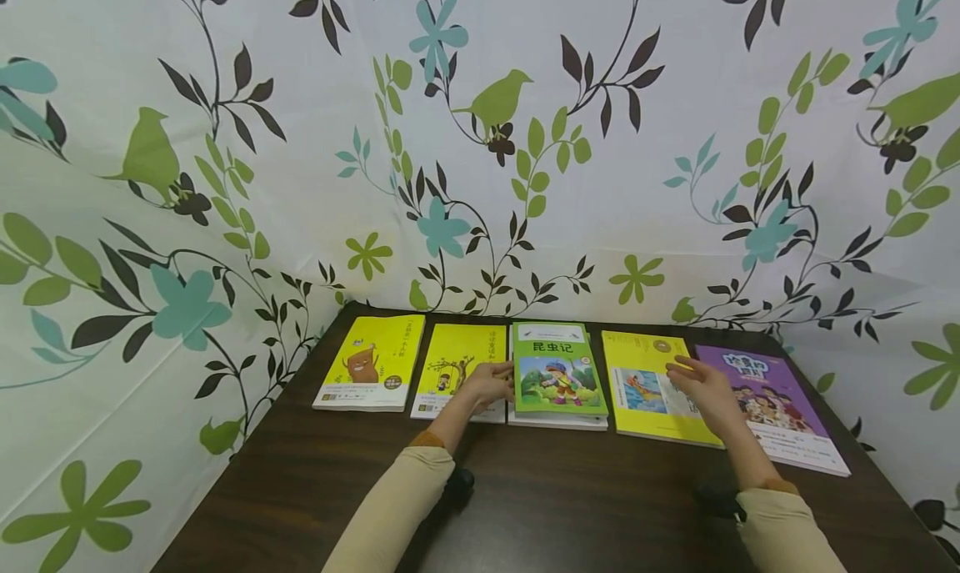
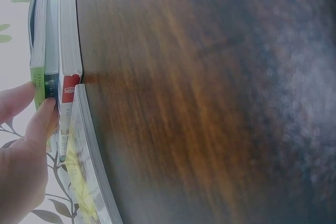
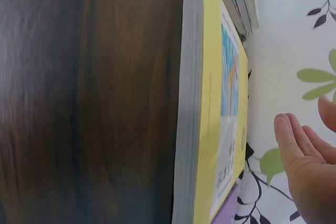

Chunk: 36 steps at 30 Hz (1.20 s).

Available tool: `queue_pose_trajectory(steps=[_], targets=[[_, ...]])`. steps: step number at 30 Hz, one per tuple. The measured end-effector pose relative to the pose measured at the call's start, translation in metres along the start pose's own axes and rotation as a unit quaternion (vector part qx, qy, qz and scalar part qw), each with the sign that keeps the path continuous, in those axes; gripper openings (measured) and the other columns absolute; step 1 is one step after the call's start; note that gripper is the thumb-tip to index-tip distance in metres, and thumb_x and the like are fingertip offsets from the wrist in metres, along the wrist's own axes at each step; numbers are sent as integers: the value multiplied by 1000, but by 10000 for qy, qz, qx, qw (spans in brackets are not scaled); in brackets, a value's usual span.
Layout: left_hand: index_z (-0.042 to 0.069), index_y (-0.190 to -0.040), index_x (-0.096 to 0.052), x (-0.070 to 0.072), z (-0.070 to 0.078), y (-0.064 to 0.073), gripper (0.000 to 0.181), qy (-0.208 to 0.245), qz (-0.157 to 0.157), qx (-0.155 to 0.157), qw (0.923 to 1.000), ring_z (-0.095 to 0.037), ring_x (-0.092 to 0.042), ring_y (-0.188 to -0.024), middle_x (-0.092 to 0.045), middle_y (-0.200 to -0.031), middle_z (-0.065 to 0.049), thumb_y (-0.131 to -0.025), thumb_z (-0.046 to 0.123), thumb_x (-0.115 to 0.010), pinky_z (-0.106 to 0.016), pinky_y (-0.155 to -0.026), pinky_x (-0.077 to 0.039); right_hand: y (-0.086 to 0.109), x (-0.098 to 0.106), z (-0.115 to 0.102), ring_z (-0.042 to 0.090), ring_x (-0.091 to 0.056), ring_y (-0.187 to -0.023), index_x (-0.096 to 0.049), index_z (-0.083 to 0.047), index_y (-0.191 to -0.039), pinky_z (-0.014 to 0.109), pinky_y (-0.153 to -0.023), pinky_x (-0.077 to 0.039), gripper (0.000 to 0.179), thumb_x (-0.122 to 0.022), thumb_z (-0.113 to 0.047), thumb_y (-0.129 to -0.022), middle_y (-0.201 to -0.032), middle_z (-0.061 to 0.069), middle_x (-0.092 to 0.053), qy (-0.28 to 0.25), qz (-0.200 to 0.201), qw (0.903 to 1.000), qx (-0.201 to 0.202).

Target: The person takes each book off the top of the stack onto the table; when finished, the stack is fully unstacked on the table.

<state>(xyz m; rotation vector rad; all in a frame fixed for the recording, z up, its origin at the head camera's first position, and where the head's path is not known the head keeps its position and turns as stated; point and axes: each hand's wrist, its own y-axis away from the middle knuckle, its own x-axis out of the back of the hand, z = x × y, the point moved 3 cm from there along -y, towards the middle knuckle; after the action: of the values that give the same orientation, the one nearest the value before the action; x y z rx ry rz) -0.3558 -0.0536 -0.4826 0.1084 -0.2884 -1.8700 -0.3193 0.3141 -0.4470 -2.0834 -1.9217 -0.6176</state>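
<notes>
A green-covered book (image 1: 558, 373) lies on top of a stack, with a dark-spined book (image 2: 51, 83) and a red-and-white-spined book (image 2: 69, 90) under it. My left hand (image 1: 489, 385) is at the stack's left side. Its thumb and finger pinch the green book at its spine; the finger also touches the dark spine. Over the yellow book with a blue picture (image 1: 648, 389) hovers my right hand (image 1: 705, 394), fingers extended and holding nothing. In the right wrist view, that hand appears apart from the yellow cover.
Two more yellow books lie to the left, one with a brown cartoon figure (image 1: 367, 360) and one with a tree drawing (image 1: 450, 373). A purple book (image 1: 776, 398) is at the far right. The dark wooden table (image 1: 555, 506) meets a wall covering (image 1: 480, 181) patterned with leaves and birds.
</notes>
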Motion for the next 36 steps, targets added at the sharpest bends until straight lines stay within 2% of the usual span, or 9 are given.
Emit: queue_pose_trajectory(steps=[6,11,15,18,25,30,36], targets=[[3,-148,-39,0,-1,-2,76,-5,66,72,10000,-34,-43,-138,-35,-155,-18,-79,-16,-65,-33,-94,-53,-1,-19,-6,43,-40,-137,-21,-3,-155,55,-112,-34,66,-52,-25,-101,-149,26,-40,-138,-272,9994,146],[3,-148,-40,0,-1,-3,76,-47,95,81,9999,-33,-44,-137,-36,-155,-17,-79,-15,-66,-33,-94,-53,-3,-35,-9,39,-53,-128,-22,0,-154,42,-103,-47,64,-52,-20,-102,-146,30,-42,-506,-458,9966,460],[3,-147,-41,1,-1,-3,76,-78,107,76,9999,-33,-45,-136,-37,-154,-17,-78,-15,-67,-35,-95,-53,-6,-48,-8,31,-59,-123,-23,2,-153,35,-99,-50,64,-54,-18,-101,-145,31,-42,-762,-557,9945,465],[3,-148,-40,1,-1,-3,77,-82,86,59,9999,-34,-45,-136,-37,-154,-18,-78,-14,-67,-35,-96,-52,-7,-57,-7,31,-58,-124,-23,3,-153,35,-100,-49,64,-54,-18,-101,-145,30,-42,-862,-633,9935,397],[3,-148,-39,1,-2,-4,77,-78,62,31,9999,-34,-45,-136,-36,-154,-18,-78,-15,-67,-35,-95,-53,-8,-75,-9,43,-48,-131,-22,5,-152,38,-101,-48,61,-51,-12,-101,-146,34,-39,-1088,-817,9895,481],[2,-148,-40,0,-2,-4,77,-87,98,72,9999,-34,-45,-136,-36,-154,-18,-78,-15,-67,-36,-97,-51,-9,-86,-6,43,-43,-135,-23,5,-152,44,-106,-44,61,-52,-8,-100,-147,32,-39,-957,-970,9894,501],[2,-148,-40,1,-1,-3,76,-124,70,57,9999,-34,-45,-136,-37,-154,-19,-78,-15,-67,-35,-96,-53,-9,-99,-4,40,-36,-140,-26,0,-153,51,-112,-33,62,-53,-18,-100,-150,25,-37,-475,-993,9939,82]])
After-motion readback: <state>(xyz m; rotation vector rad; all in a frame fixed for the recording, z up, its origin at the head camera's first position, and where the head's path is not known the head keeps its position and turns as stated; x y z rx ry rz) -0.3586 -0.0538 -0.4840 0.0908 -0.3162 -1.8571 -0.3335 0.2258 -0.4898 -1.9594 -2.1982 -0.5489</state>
